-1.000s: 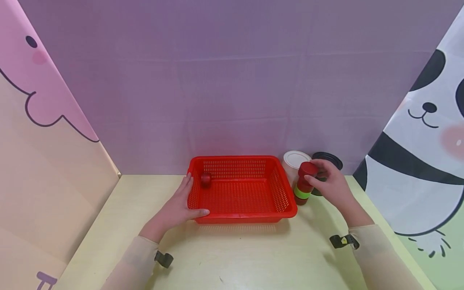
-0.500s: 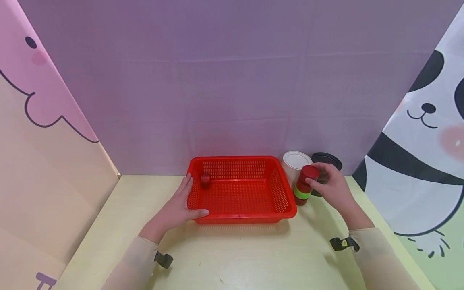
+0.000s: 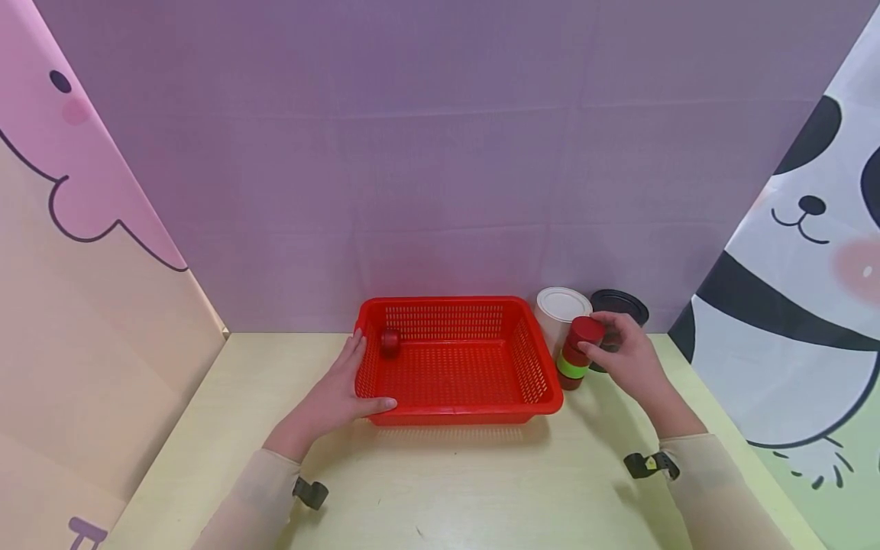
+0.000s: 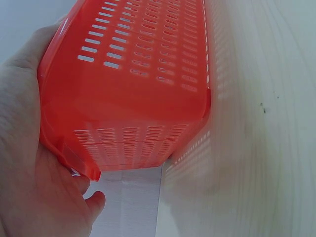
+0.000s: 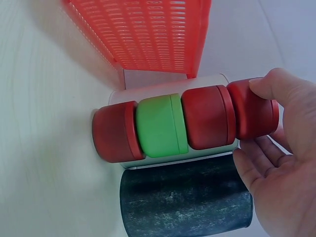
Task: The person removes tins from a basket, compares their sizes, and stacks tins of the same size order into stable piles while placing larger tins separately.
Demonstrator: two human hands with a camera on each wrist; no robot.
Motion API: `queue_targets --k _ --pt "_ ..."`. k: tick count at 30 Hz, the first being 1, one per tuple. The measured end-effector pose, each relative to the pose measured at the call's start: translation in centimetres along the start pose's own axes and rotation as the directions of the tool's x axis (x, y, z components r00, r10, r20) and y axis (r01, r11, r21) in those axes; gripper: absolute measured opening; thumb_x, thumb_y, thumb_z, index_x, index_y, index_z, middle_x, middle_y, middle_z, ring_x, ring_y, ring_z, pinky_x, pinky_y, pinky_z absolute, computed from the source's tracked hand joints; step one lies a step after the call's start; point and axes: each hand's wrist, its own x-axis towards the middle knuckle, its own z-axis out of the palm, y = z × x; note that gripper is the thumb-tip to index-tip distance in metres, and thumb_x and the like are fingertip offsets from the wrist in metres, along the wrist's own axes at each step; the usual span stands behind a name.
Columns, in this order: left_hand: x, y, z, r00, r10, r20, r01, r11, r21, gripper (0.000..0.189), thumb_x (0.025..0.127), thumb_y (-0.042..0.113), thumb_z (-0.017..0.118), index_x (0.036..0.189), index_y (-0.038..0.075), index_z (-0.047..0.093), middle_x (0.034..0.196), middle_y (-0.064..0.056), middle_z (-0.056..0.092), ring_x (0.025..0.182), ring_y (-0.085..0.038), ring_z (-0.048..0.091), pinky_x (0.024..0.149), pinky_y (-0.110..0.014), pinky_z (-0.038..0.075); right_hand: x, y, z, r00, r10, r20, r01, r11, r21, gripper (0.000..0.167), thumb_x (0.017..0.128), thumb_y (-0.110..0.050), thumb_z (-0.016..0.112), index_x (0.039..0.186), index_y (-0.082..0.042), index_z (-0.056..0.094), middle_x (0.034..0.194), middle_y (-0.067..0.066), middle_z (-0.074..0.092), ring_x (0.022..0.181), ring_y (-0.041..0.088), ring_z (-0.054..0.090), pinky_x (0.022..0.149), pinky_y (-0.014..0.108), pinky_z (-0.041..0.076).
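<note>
At the right, a leaning stack of small round jars (image 5: 160, 126), all red but one green, stands on the table. My right hand (image 3: 627, 353) pinches the topmost red jar (image 5: 253, 109) between thumb and fingers; its base sits against the red jar below. Left of it stands a red perforated basket (image 3: 457, 418). My left hand (image 3: 330, 401) rests on its near left corner, thumb along the front rim and straight fingers on the left rim. Inside the basket, another small red jar (image 3: 390, 341) lies by the left wall.
Close behind the stack stand a white can (image 3: 562, 304) and a black can (image 5: 185, 197). A purple cloth backdrop (image 3: 440, 168) rises behind the basket. Printed panels, one with a panda (image 3: 811, 305), flank the pale wooden table (image 3: 447, 489).
My right hand has come down slightly with the top red jar, which has shifted a little to the right on the stack. My left hand and the basket have stayed in place.
</note>
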Motion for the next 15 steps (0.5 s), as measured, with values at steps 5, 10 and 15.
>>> queue_targets --k 5,10,15 --pt "-0.04 -0.04 0.05 1.0 0.01 0.001 -0.01 1.0 0.014 0.138 0.081 0.066 0.091 0.179 0.014 0.009 0.187 0.001 -0.003 0.171 -0.035 0.009 0.118 -0.063 0.048 -0.04 0.22 0.14 1.0 0.016 0.011 -0.016 1.0 0.01 0.056 0.103 -0.013 0.08 0.151 0.002 0.056 0.139 0.026 0.059 0.118 0.046 0.065 0.082 0.007 0.05" --pt "-0.14 0.08 -0.02 1.0 0.017 0.001 -0.017 1.0 0.024 0.137 0.082 0.066 0.09 0.179 0.013 0.008 0.187 0.001 -0.004 0.171 -0.035 0.008 0.121 -0.063 0.044 -0.09 0.32 0.16 0.999 0.033 0.025 -0.034 0.999 0.018 0.058 0.104 -0.016 0.079 0.153 0.001 0.054 0.142 0.026 0.058 0.122 0.046 0.063 0.083 0.006 0.049" --pt "-0.1 0.18 -0.07 1.0 0.018 -0.001 -0.018 1.0 0.02 0.138 0.082 0.066 0.09 0.179 0.014 0.008 0.187 0.001 -0.004 0.171 -0.034 0.009 0.121 -0.063 0.045 -0.1 0.24 0.18 0.998 0.045 0.033 -0.046 0.999 0.025 0.06 0.105 -0.017 0.079 0.155 0.0 0.052 0.144 0.026 0.057 0.124 0.046 0.062 0.082 0.008 0.051"
